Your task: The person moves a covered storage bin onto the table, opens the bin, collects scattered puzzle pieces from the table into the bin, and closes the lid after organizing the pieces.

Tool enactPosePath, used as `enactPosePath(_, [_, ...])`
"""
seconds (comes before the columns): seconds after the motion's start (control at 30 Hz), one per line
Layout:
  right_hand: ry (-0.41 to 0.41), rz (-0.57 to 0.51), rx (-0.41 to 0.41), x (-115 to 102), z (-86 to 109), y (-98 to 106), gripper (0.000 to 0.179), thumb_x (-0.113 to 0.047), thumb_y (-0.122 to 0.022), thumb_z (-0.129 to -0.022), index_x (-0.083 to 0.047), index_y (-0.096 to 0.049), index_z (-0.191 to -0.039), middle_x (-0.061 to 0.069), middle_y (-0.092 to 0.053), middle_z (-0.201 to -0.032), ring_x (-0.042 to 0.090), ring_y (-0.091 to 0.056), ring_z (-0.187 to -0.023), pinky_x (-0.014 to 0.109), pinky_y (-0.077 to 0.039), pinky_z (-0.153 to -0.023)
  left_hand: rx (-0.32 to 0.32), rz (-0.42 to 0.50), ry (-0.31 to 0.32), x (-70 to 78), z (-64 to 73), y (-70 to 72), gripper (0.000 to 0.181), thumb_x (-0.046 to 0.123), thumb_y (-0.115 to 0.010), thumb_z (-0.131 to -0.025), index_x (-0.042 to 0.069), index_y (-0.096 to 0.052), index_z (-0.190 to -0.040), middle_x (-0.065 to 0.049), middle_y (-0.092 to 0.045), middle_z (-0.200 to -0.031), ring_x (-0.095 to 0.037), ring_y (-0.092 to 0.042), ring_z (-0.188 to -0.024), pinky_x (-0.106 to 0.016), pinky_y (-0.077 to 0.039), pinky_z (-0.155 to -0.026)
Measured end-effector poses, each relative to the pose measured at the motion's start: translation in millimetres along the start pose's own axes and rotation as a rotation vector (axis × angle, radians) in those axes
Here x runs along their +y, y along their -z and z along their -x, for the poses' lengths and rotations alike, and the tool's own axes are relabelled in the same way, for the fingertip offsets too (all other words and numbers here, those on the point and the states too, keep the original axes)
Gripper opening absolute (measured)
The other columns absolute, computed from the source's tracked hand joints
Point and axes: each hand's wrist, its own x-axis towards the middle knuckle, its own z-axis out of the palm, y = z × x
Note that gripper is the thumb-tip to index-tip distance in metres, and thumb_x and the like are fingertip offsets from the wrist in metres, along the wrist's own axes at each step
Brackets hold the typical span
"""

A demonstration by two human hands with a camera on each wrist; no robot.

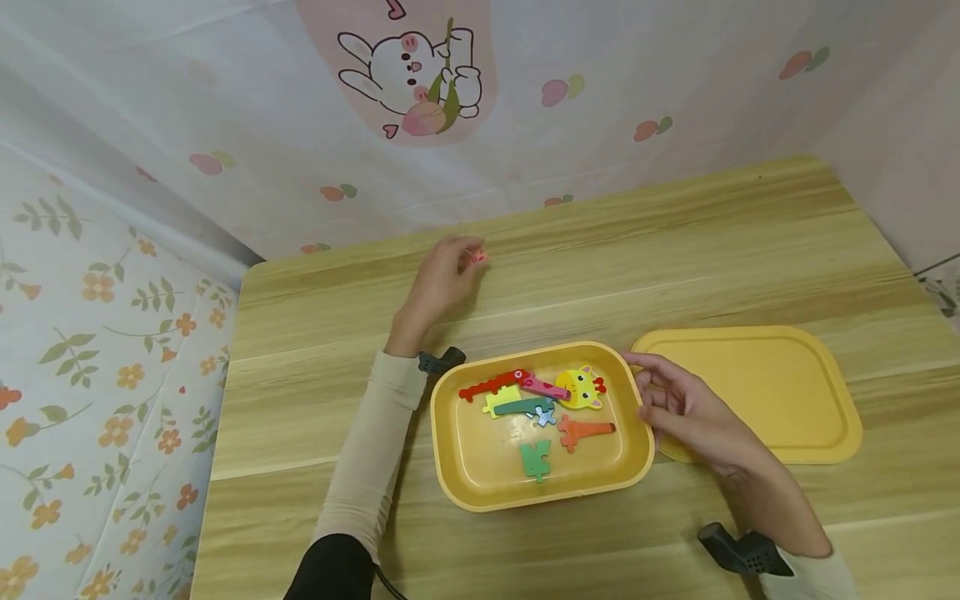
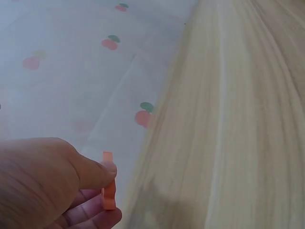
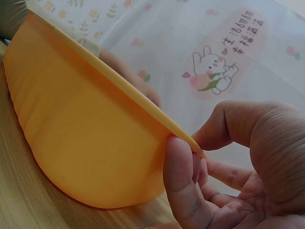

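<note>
My left hand [image 1: 447,275] pinches a small orange-pink puzzle piece [image 2: 109,191] between thumb and fingers, over the far part of the table. With thumb and fingers, my right hand [image 1: 686,408] grips the right rim of a yellow plastic box [image 1: 480,492]. Inside the box lie several puzzle pieces: a yellow giraffe head [image 1: 581,388], a red piece [image 1: 491,385], a pink piece [image 1: 543,387], a dark green strip [image 1: 523,406], an orange piece [image 1: 585,430], a green piece [image 1: 536,459], a pale yellow piece [image 1: 498,400] and a light blue piece [image 1: 543,416].
A yellow lid [image 1: 765,392] lies flat on the wooden table [image 1: 315,350], right of the box and partly behind my right hand. Printed curtains [image 1: 262,167] hang along the table's far and left edges.
</note>
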Motion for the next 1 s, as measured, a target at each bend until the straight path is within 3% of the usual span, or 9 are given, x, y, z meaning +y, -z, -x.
enactPosePath(0.33, [0.027,0.004,-0.011,3,-0.3,0,0.061,0.016,-0.053,-0.099,-0.001,-0.04,-0.157,0.001,-0.061,-0.105,0.007,-0.066,-0.078,0.031,-0.06,-0.048,0.039,0.11,-0.007,-0.8,0.9,14.5,0.041,0.012,-0.063,-0.106,0.001,-0.06,-0.146,-0.02,-0.065,-0.135,-0.033,-0.066,-0.118,-0.046,-0.062,-0.1])
enactPosePath(0.47, [0.004,0.016,0.01,3,0.7,0,0.061,0.015,-0.055,-0.099,-0.001,-0.04,-0.156,0.004,-0.062,-0.107,0.007,-0.067,-0.079,0.03,-0.06,-0.048,0.045,0.12,-0.028,2.9,3.0,19.7,0.042,0.011,-0.064,-0.106,0.0,-0.06,-0.146,-0.019,-0.065,-0.135,-0.033,-0.064,-0.121,-0.046,-0.063,-0.1])
enactPosePath(0.73, [0.017,-0.003,-0.003,3,0.8,1,0.06,0.016,-0.054,-0.099,0.001,-0.039,-0.156,0.003,-0.061,-0.108,0.006,-0.066,-0.079,0.03,-0.06,-0.049,-0.007,0.135,-0.055,7.9,11.6,23.5,0.038,0.013,-0.065,-0.105,0.003,-0.065,-0.141,-0.016,-0.066,-0.136,-0.03,-0.066,-0.111,-0.045,-0.064,-0.097])
enactPosePath(1.0, [0.014,0.007,-0.003,1,-0.5,1,0.061,0.016,-0.054,-0.099,-0.002,-0.041,-0.156,0.003,-0.062,-0.108,0.008,-0.067,-0.08,0.031,-0.061,-0.049,-0.078,0.188,-0.064,11.6,20.4,28.3,0.031,0.013,-0.065,-0.104,0.003,-0.07,-0.133,-0.015,-0.065,-0.137,-0.032,-0.067,-0.116,-0.049,-0.064,-0.098])
